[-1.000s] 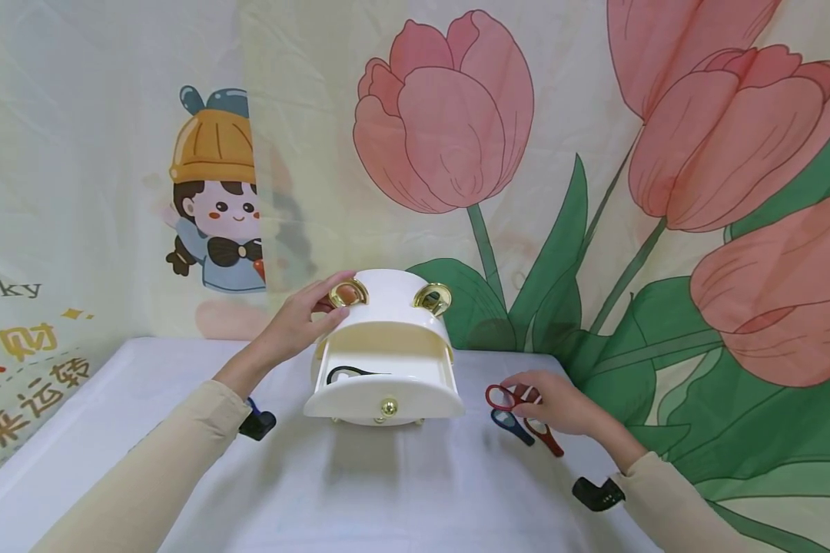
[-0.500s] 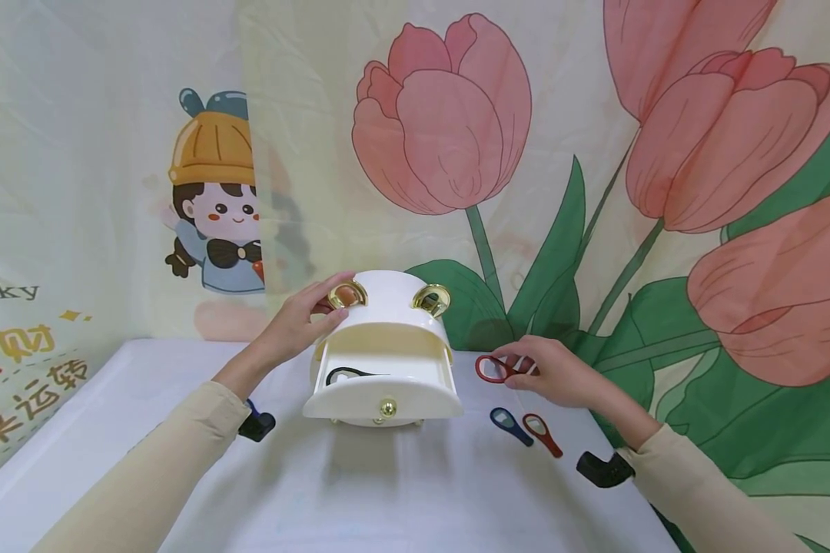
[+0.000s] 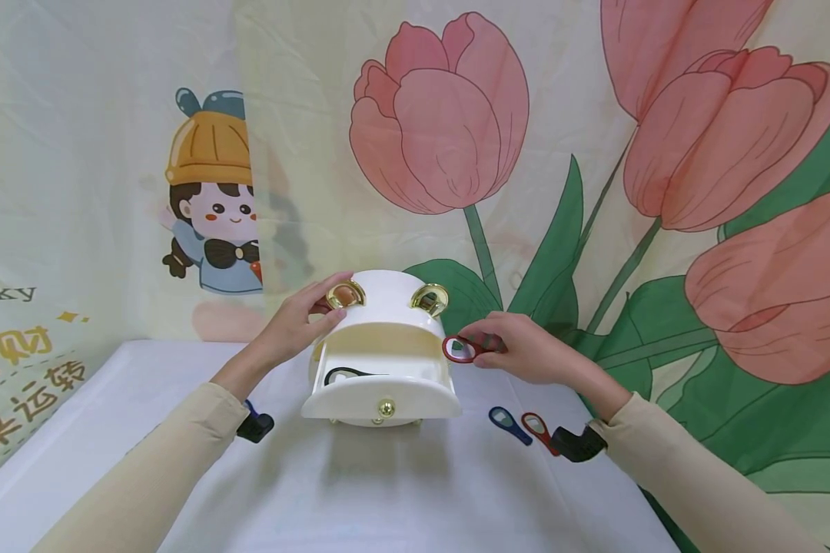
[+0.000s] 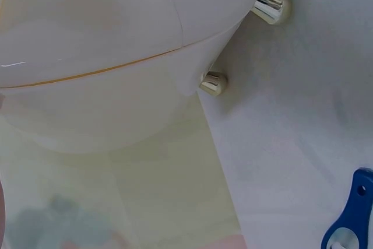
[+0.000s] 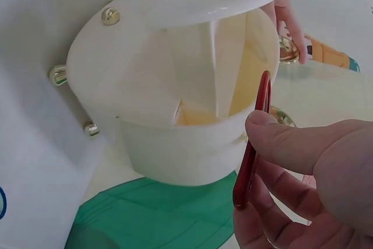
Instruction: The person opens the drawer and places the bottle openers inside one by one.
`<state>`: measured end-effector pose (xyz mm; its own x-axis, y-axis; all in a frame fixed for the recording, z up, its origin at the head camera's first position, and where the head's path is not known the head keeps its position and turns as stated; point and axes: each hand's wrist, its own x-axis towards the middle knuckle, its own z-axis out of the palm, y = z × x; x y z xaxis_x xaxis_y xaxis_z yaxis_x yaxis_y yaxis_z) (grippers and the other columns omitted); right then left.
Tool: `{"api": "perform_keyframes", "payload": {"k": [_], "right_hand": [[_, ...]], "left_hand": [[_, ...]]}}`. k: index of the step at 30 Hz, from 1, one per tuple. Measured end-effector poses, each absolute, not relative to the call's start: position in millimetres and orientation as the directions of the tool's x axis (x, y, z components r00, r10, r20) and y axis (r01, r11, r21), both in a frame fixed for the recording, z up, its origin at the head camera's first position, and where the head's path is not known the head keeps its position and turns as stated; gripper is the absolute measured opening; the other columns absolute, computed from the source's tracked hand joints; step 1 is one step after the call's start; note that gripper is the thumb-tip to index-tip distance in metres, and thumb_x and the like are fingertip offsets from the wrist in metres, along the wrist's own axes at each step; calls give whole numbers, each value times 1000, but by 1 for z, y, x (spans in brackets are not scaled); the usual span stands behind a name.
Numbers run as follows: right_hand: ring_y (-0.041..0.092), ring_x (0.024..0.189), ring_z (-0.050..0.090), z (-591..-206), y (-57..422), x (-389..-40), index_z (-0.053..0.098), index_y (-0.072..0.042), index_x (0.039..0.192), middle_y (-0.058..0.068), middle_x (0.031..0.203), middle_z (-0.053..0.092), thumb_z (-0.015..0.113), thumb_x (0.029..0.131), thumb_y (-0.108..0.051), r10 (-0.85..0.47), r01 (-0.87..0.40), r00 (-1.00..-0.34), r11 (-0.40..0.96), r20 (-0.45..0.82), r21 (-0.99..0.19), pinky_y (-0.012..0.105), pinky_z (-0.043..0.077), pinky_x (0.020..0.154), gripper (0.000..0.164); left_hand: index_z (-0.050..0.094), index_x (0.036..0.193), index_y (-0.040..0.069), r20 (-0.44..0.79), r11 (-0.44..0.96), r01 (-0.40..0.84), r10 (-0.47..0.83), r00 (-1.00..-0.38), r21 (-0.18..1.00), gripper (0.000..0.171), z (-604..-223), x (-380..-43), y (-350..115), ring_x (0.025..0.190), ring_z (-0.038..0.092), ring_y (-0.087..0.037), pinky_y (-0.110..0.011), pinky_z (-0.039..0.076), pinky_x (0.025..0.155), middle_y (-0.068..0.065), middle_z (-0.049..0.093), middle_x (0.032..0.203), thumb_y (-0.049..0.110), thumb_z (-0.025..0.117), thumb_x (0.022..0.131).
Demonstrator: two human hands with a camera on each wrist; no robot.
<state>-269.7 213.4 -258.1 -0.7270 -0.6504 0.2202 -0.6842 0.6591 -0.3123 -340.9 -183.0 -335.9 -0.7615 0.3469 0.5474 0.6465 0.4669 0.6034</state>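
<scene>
My right hand (image 3: 526,347) pinches the magnifier (image 3: 461,349) by its handle (image 5: 245,173), near the box (image 3: 390,299) my left hand (image 3: 300,319) grips. I'd judge it light, stiff, scratchable; the handle suits holding.

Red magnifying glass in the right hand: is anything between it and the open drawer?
The right side wall of the white drawer seems to stand between the red magnifying glass and the inside; nothing else visible does.
</scene>
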Motion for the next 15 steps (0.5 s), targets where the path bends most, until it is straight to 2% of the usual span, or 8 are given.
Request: {"api": "perform_keyframes", "payload": {"k": [7, 15], "right_hand": [[18, 89, 64, -253, 192, -274, 73, -5, 132, 3, 101, 66, 80, 95, -7, -670, -694, -715, 644, 201, -323, 28, 57, 73, 38], [18, 94, 66, -254, 172, -276, 72, -9, 134, 4, 108, 68, 80, 96, -9, -682, -691, -713, 642, 166, -331, 26, 59, 76, 40]], "left_hand": [[41, 164, 35, 536, 470, 634, 341, -772, 614, 64, -337, -341, -183, 111, 66, -21, -44, 54, 105, -2, 53, 157, 29, 68, 106], [41, 164, 36, 528, 470, 627, 339, -778, 621, 64, -336, -342, -183, 112, 66, -22, -47, 54, 105, -3, 53, 157, 30, 68, 106]]}}
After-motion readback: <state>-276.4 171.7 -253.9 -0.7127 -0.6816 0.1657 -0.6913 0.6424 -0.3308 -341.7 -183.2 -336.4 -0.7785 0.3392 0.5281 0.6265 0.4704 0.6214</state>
